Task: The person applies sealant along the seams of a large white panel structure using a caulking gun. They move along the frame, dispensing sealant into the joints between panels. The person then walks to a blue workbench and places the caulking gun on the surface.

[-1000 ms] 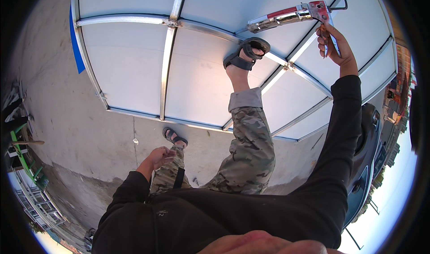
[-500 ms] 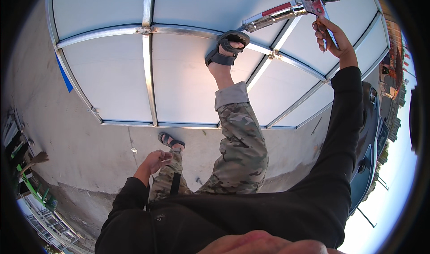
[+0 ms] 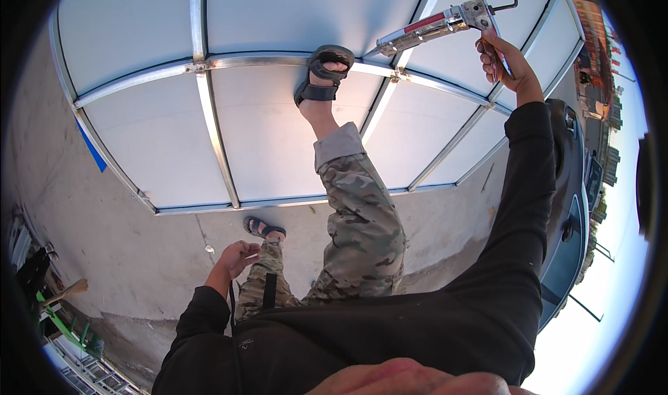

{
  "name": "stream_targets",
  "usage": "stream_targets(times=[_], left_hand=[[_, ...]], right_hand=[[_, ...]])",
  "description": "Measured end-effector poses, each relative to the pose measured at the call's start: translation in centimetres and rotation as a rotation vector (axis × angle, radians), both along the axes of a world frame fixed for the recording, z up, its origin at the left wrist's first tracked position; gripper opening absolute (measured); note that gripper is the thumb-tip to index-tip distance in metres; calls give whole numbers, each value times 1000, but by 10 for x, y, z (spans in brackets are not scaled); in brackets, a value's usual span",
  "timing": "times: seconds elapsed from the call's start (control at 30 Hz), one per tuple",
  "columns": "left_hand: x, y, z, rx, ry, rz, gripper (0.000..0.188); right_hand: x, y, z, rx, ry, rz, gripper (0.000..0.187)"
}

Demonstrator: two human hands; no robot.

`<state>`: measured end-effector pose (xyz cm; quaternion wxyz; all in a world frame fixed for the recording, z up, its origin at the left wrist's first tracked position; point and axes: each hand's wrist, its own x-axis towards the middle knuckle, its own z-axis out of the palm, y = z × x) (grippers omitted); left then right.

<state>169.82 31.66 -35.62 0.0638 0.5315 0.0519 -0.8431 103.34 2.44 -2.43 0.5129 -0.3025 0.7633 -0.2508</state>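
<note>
My right hand (image 3: 511, 64) is wrapped round the handle of a caulking gun (image 3: 424, 32), a silver one with a red stripe and a hooked rod at its back end. Its pointed nozzle slants down to the left, with the tip at a metal bar (image 3: 240, 59) of a large framed white panel (image 3: 271, 130). Just left of the tip, my right foot in a dark sandal (image 3: 323, 75) rests on that bar. My left hand (image 3: 239, 257) hangs beside my left thigh, empty, its fingers loosely bent and apart.
The panel lies low over concrete ground (image 3: 167, 256), crossed by several metal bars with welded joints. At the right stands a dark car (image 3: 560, 235). A wooden-handled tool (image 3: 66, 292), a green frame and a metal ladder (image 3: 90, 374) are at the lower left. Blue material (image 3: 90, 144) shows by the panel's left edge.
The whole view has shifted, so the panel and my foot appear further left. Against the panel, the nozzle has moved right along the bar, away from the sandal. My left hand stays beside the thigh.
</note>
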Motion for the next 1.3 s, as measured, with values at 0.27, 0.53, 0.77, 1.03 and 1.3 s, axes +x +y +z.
stream_targets(times=[0.27,0.53,0.77,1.03,1.3], left_hand=[[2,-1,-2,-21,25,5,11],[1,-1,-12,-38,61,2,12],[7,-6,-15,-137,61,79,11],[-34,-98,49,-420,-55,-14,20],[-195,-309,257,-997,423,56,53]], right_hand=[[-6,8,7,14,73,-61,39],[11,0,14,39,151,-42,40],[54,-29,10,47,279,-72,38],[122,-18,64,1,213,18,30],[200,106,120,-754,-110,77,31]])
